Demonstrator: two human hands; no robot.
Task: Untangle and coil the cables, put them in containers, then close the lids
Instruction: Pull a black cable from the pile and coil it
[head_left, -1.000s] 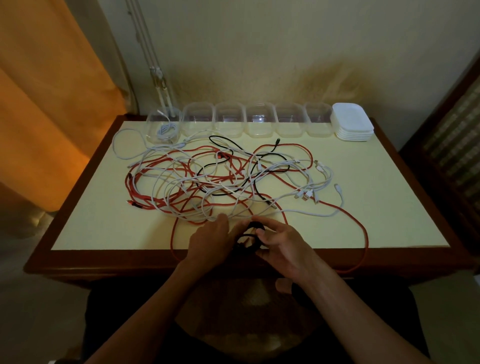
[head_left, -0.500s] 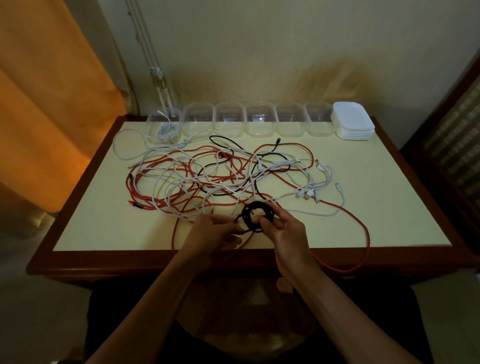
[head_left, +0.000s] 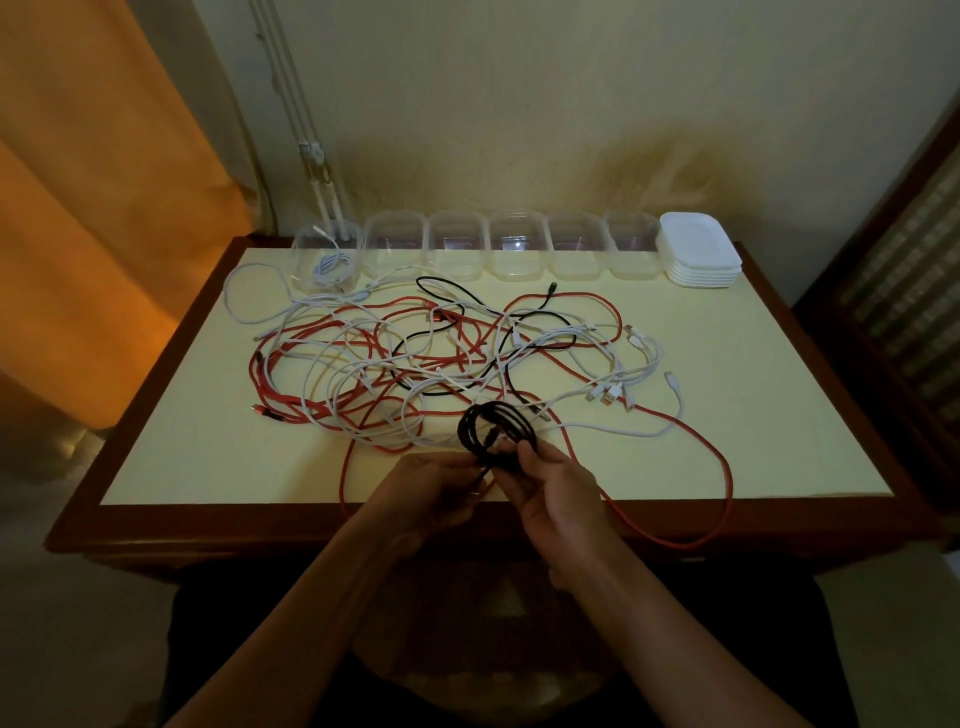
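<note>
Above the near edge of the tabletop (head_left: 208, 457), the right hand (head_left: 558, 499) holds its grip clamped on a coiled black cable (head_left: 493, 431), while the left hand (head_left: 426, 493) pinches the cable's loose end just below the coil. Behind them lies a tangle of red, white and black cables (head_left: 415, 358), and along the far edge a row of clear containers (head_left: 514, 252) stands beside a stack of white lids (head_left: 698, 249).

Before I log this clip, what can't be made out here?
- Head view: left hand grip on the black coil, hidden by the right hand and dimness.
- Cable plugs: too small to identify.
- Which tangle strands join: overlapped.
- Five right-hand containers: glare hides contents.
</note>
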